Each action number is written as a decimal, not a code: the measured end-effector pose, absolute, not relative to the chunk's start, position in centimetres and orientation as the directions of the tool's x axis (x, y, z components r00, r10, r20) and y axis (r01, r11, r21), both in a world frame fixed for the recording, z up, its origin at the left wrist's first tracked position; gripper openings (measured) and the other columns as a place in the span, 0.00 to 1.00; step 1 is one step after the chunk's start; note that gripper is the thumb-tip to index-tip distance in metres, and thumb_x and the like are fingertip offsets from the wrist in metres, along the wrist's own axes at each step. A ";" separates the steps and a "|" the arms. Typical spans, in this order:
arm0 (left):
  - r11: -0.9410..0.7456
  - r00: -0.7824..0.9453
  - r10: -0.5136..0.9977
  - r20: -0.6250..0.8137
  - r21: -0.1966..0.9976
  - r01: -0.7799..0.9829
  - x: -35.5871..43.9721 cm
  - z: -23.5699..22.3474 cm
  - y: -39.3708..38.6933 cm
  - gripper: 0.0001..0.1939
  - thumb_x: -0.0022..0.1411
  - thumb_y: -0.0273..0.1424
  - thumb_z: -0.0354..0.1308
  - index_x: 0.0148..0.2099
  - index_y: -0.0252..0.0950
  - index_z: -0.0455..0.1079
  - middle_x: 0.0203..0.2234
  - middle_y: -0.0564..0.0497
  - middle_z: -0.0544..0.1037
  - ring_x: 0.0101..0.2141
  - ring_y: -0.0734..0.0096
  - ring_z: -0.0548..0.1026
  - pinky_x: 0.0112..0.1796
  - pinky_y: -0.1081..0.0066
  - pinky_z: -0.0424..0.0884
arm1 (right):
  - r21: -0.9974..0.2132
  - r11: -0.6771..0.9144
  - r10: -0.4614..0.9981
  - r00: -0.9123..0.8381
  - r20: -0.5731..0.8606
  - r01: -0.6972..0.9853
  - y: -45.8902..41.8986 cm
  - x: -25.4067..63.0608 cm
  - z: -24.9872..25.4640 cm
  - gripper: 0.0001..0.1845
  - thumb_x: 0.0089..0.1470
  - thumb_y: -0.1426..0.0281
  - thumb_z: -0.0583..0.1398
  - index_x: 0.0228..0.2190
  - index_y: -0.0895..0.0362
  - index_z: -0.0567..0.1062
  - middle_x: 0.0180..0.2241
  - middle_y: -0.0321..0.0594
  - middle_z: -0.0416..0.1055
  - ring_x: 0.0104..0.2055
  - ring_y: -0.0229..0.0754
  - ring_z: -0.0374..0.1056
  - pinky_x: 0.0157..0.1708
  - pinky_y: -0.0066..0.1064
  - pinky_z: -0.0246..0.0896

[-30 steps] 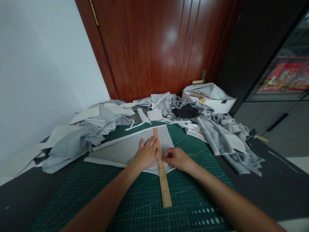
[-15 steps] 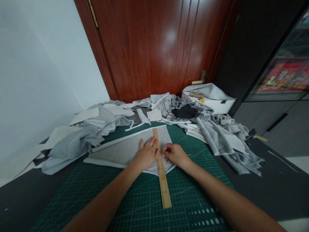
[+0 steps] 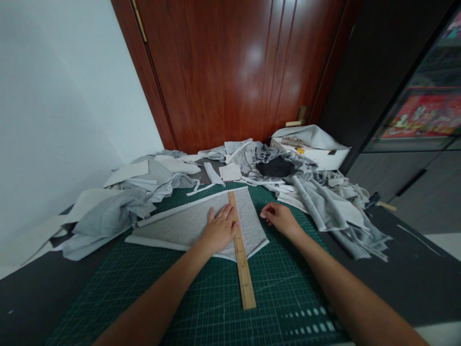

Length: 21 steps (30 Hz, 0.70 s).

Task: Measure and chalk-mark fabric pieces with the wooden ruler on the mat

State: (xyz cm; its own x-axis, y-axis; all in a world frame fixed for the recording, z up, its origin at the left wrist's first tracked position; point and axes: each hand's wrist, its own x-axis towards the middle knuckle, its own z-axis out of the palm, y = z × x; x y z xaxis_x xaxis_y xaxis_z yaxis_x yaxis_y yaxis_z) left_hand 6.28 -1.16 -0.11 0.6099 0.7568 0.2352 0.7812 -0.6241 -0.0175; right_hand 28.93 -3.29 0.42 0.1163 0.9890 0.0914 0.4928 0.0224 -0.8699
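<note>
A wooden ruler (image 3: 244,274) lies lengthwise across a piece of grey fabric (image 3: 187,218), its near end reaching past the fabric onto the green cutting mat (image 3: 281,293). Flat on the fabric and the ruler's left edge rests my left hand (image 3: 220,229), fingers stretched out. A faint pinkish line runs on the fabric along the ruler's right edge. My right hand (image 3: 280,217) hovers over the mat, just right of the fabric and apart from it. Its fingertips are pinched together; whatever is between them is too small or hidden to make out.
Heaped grey and white fabric pieces (image 3: 108,216) lie on the left of the dark table. More scraps (image 3: 331,206) pile up at the right, by a white box (image 3: 324,156). Pale square pieces (image 3: 230,172) sit behind the mat. A wooden door (image 3: 223,72) stands beyond.
My right hand was beside the ruler on the fabric, moved slightly away from me along it, then drew off to the right. My left hand and the ruler stay in place.
</note>
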 end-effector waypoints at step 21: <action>-0.833 0.811 0.551 0.195 0.069 0.549 5.9 0.0 -2.1 0.25 0.67 0.33 0.46 0.65 0.34 0.52 0.64 0.43 0.57 0.63 0.65 0.54 0.61 0.57 0.48 | -0.370 0.579 0.766 -0.327 0.554 0.727 -3.5 27.5 0.0 0.22 0.50 0.85 0.51 0.43 0.59 0.73 0.48 0.46 0.69 0.53 0.44 0.61 0.55 0.39 0.56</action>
State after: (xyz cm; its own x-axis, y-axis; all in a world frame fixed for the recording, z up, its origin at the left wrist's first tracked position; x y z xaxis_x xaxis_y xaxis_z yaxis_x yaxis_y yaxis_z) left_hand 5.89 -2.12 -0.05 0.8112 0.5511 0.1954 0.5493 -0.8328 0.0687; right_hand 27.54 -3.46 -0.01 -0.3272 0.7656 0.5540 0.7266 0.5786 -0.3704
